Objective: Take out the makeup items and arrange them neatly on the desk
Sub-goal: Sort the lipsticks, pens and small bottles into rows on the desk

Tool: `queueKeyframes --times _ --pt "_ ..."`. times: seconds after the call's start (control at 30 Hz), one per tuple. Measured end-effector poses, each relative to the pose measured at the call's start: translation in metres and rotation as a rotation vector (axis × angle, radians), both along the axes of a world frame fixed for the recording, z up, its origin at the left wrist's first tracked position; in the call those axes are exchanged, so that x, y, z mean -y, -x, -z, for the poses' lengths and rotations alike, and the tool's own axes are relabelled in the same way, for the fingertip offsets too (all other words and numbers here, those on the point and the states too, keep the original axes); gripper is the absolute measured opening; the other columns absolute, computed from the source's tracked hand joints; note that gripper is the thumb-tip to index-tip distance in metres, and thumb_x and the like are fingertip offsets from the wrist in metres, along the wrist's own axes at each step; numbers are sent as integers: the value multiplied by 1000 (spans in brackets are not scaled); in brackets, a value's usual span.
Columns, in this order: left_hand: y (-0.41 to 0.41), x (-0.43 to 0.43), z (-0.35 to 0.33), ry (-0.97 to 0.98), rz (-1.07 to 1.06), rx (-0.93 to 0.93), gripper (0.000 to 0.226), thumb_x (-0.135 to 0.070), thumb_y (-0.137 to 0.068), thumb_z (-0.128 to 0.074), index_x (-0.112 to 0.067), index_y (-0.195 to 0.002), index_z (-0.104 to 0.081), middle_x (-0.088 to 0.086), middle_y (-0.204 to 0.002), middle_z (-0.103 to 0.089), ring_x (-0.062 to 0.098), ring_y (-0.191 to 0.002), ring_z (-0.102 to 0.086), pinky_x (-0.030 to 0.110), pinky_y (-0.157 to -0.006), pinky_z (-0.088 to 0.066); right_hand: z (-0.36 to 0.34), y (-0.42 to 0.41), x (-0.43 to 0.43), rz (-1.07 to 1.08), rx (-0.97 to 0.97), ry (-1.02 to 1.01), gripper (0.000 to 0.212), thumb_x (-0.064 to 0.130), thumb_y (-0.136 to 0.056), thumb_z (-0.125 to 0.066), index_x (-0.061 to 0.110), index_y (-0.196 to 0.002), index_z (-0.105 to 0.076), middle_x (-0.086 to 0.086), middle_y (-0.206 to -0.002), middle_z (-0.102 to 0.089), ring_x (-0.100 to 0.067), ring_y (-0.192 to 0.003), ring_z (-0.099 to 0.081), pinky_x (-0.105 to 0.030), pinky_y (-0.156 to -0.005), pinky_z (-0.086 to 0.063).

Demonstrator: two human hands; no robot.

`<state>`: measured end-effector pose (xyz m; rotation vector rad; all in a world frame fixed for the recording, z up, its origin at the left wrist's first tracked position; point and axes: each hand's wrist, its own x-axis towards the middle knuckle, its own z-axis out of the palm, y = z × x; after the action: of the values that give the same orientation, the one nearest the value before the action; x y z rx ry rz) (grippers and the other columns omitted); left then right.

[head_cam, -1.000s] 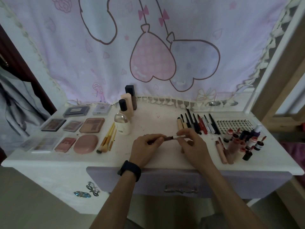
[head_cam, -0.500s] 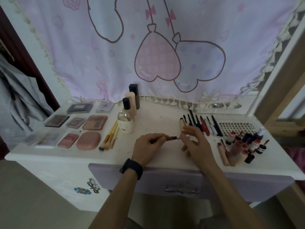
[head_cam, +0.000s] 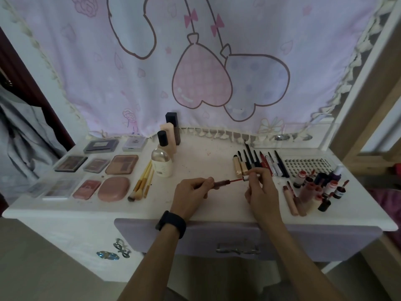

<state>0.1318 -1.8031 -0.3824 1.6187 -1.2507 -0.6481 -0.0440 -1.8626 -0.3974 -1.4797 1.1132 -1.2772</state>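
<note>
A slim, dark red lip-gloss tube (head_cam: 221,183) is lying level over the middle of the white wooden desk (head_cam: 206,210), with the left hand (head_cam: 191,194) curling fingers and thumb round its end. The right hand (head_cam: 262,192) is pinching the small pale cap (head_cam: 246,177) between thumb and fingertips, and a thin red applicator wand (head_cam: 235,180) is stretching between cap and tube (its tip is hidden inside). Brown and pink flat palettes (head_cam: 121,164) and wooden-handled brushes (head_cam: 142,181) are lying to the left, dark slim pencils (head_cam: 260,162) behind, small red-topped bottles (head_cam: 314,190) to the right.
</note>
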Motion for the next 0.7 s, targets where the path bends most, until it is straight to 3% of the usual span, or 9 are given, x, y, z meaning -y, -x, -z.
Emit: queueKeyframes --times 0.2,0.33,0.47,0.57,0.7 --pt "-1 2 2 9 -1 4 43 -42 -98 -56 -50 -57 -67 9 -80 -73 16 -61 -50 23 -62 -36 3 -3 -5 174 -97 145 16 21 -108 -34 23 -103 -49 -2 -68 -51 -20 -54 -46 -32 -53 -36" --pt "-1 2 4 3 11 3 45 -42 -99 -55 -49 -56 -66 10 -83 -74 7 -60 -46 24 -61 -35 1 -3 -7 216 -61 164 17 18 -108 -32 19 -104 -48 -4 -69 -48 -21 -55 -44 -34 -53 -36" --pt "-2 0 4 9 19 -41 36 -41 -99 -55 -40 -69 -76 -7 -54 -55 2 -52 -39 13 -54 -30 0 -3 -8 229 -36 170 17 15 -108 -32 18 -102 -48 -6 -69 -47 -21 -55 -43 -33 -52 -36" --pt "-3 -1 4 13 -3 -87 34 -41 -98 -56 -30 -77 -80 -13 -49 -46 3 -52 -39 17 -61 -35 0 -3 -8 262 -7 163 17 15 -108 -31 19 -101 -47 -8 -68 -47 -20 -53 -42 -29 -50 -34" --pt "-5 -1 2 32 -47 -121 38 -38 -98 -59 -39 -64 -75 -2 -66 -68 8 -62 -50 28 -78 -46 0 -1 -7 267 -1 150 17 16 -108 -31 18 -102 -47 -12 -68 -49 -22 -52 -42 -31 -48 -33"
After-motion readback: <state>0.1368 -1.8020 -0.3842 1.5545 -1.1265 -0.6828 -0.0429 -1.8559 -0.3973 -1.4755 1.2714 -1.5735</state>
